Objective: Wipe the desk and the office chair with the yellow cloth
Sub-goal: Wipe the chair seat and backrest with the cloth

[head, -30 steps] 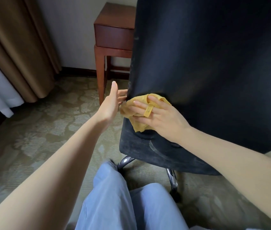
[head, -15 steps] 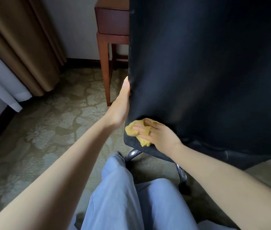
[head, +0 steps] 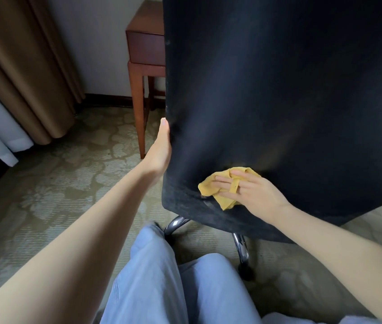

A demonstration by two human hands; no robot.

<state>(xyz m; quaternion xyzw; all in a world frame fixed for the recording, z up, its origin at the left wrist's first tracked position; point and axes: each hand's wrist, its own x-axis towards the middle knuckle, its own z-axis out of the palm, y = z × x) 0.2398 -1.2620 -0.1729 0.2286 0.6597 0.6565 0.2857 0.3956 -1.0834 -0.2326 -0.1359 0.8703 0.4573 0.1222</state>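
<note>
**Bare arms, light blue trousers**

Your forearms point(head: 96, 232) are bare as far as the frame's edge, and so are your left hand point(head: 159, 149) and right hand point(head: 254, 195). You wear loose, light blue trousers point(head: 155, 279) of smooth, softly creased fabric.

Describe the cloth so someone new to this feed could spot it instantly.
Start at the big black chair back filling the right of the view. Near its lower left corner the right hand presses a crumpled yellow cloth against it. It is the only bright yellow thing in view.
</note>
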